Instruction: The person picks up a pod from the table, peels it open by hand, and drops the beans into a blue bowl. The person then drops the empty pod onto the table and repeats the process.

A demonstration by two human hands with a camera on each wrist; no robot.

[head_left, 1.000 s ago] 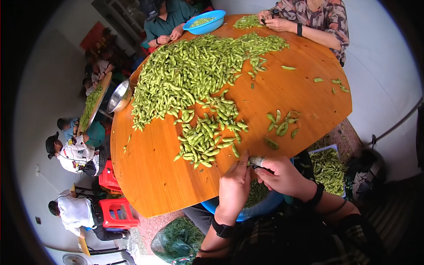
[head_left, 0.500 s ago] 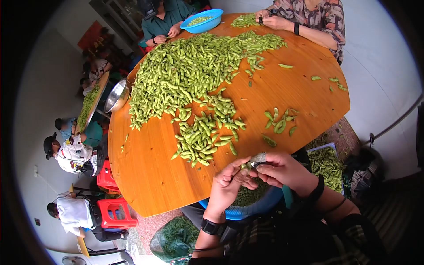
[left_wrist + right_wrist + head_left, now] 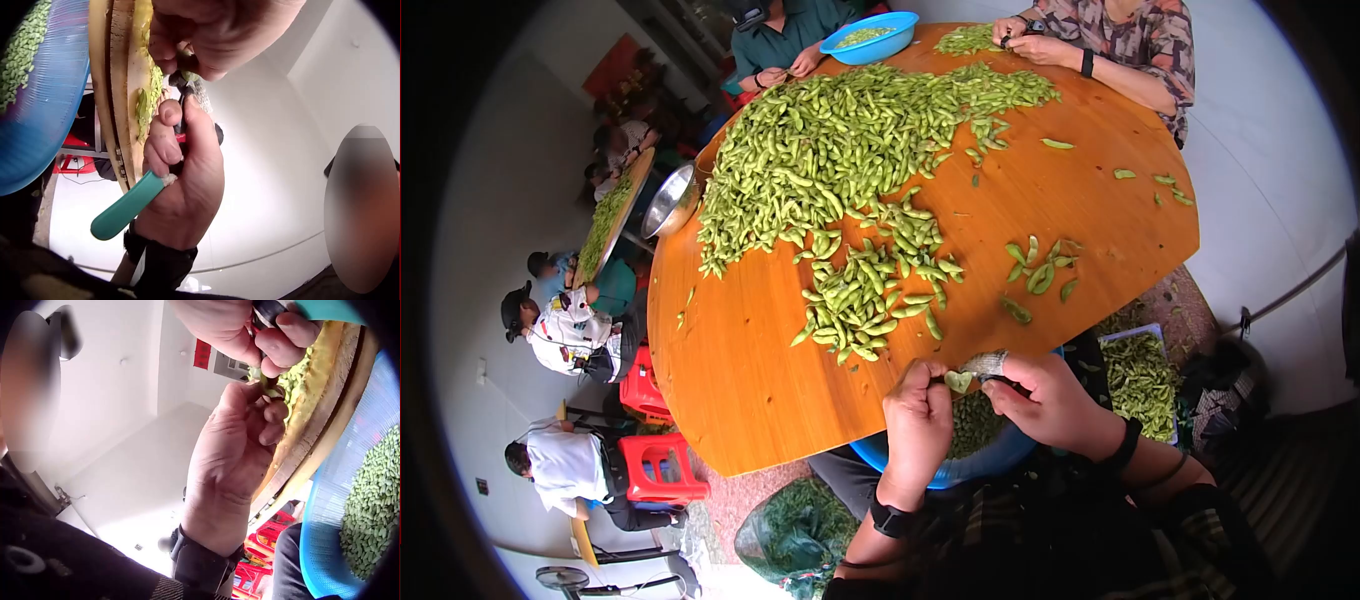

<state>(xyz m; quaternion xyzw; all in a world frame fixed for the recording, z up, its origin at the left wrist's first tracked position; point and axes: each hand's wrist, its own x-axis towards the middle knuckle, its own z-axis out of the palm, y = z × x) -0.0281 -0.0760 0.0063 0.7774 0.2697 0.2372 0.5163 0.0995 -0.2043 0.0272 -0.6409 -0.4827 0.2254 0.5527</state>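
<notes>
In the head view the left hand [image 3: 919, 420] pinches a green pod [image 3: 958, 381] between thumb and fingers at the table's near edge. The right hand [image 3: 1055, 402] meets it there, a grey wrap on one finger. Curled fingers of the right hand [image 3: 184, 169] hold a tool with a teal handle [image 3: 127, 205] in the left wrist view; its dark tip touches the pod. Below both hands sits a blue basket [image 3: 315, 550] of shelled green beans [image 3: 373, 506]. A small heap of pods [image 3: 850, 310] lies on the table just beyond the hands.
A large pod pile [image 3: 810, 150] covers the far part of the wooden table [image 3: 740, 400]. Two people sit across, beside a blue bowl [image 3: 890, 45]. A steel bowl [image 3: 670, 203] stands left, red stools [image 3: 662, 470] behind. On the floor are a crate of pods [image 3: 1142, 385] and a green net bag [image 3: 795, 535].
The left hand's fingers, more spread half a second ago, have curled in around the pod. A pale green, opened-looking part of it now shows between the hands. The head view has shifted slightly.
</notes>
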